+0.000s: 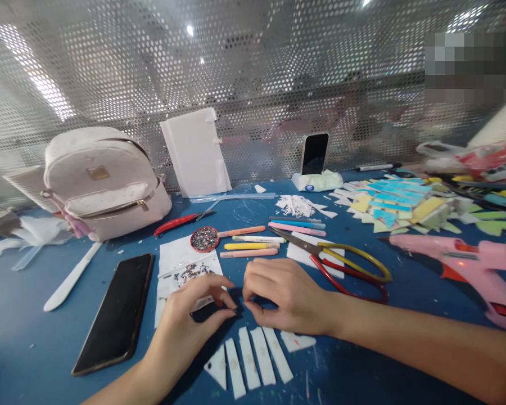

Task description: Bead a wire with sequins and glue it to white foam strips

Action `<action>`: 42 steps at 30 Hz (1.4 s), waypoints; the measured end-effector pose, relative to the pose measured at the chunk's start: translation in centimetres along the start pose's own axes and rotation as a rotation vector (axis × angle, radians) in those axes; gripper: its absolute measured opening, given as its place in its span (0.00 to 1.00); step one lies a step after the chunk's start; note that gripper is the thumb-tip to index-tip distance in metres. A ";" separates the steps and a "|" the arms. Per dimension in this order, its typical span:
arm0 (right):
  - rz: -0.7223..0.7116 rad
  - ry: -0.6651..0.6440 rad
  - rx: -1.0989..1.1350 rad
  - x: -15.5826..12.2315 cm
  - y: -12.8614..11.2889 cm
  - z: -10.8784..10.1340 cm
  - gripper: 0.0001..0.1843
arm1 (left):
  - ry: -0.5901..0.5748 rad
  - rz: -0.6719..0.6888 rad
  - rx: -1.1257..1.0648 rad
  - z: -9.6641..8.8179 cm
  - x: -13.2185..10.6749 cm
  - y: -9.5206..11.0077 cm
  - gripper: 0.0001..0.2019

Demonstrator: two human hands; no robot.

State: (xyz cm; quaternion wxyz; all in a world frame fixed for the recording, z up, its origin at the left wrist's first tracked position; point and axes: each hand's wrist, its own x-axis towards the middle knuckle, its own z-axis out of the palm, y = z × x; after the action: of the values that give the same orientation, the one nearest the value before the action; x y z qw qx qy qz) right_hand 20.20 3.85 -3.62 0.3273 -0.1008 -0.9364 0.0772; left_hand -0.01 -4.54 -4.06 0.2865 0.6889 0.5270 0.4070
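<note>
The left hand (181, 315) and right hand (290, 295) curl; neither grip's state can be told. The 4 white strips (263, 356) look light, probably best pinched edgewise.

Room at the front left, clutter in the middle
Bare desk (37, 365) lies left of the flat black phone (113, 315), leaving a low way through; beyond the pale strips (248, 359), markers (252, 246) and red-and-yellow-handled scissors (310, 246) block the middle, while the pink glue gun (472, 263) bars the right.
</note>
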 end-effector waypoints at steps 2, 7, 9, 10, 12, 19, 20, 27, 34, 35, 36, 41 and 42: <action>-0.007 0.006 -0.015 0.0 0.0 0.0 0.04 | 0.004 0.002 0.002 0.0 0.0 0.0 0.16; -0.011 0.001 -0.032 -0.1 0.0 0.0 0.04 | 0.012 0.002 0.007 0.0 0.0 -0.1 0.16; -0.013 0.005 -0.039 -0.1 0.1 0.0 0.04 | 0.013 -0.004 0.003 0.0 0.0 -0.1 0.16; -0.016 0.009 -0.044 -0.1 0.0 0.0 0.04 | 0.012 -0.008 0.000 0.0 0.0 -0.1 0.16; -0.021 0.020 -0.053 -0.1 0.0 0.0 0.04 | 0.010 -0.019 0.001 0.0 0.0 0.0 0.16; -0.024 0.011 -0.074 0.1 -0.2 -0.1 0.07 | 0.000 -0.035 0.014 -0.1 0.1 0.3 0.14; -0.025 0.009 -0.076 0.1 -0.2 -0.1 0.07 | 0.002 -0.033 0.010 -0.1 0.1 0.2 0.13; -0.035 0.006 -0.071 0.0 -0.1 0.0 0.06 | 0.005 -0.044 -0.009 0.0 0.0 0.0 0.15; -0.037 0.005 -0.088 0.0 -0.1 -0.1 0.06 | 0.008 -0.040 -0.007 0.1 0.0 0.1 0.14; -0.036 0.006 -0.089 0.0 -0.1 -0.1 0.06 | 0.009 -0.038 -0.007 0.0 0.0 0.1 0.14; -0.035 0.007 -0.091 0.0 -0.1 -0.1 0.06 | 0.009 -0.036 -0.007 0.0 0.0 0.1 0.14; -0.033 0.011 -0.095 0.0 -0.1 0.0 0.06 | 0.006 -0.030 0.000 -0.1 0.1 0.3 0.14; -0.035 0.010 -0.094 0.0 -0.1 0.0 0.06 | 0.005 -0.027 0.004 -0.1 0.1 0.3 0.14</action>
State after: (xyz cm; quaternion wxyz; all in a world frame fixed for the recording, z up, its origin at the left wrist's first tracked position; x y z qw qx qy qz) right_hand 20.19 3.78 -3.65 0.3282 -0.1000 -0.9389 0.0271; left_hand 0.07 -4.56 -3.78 0.2891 0.6813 0.5376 0.4040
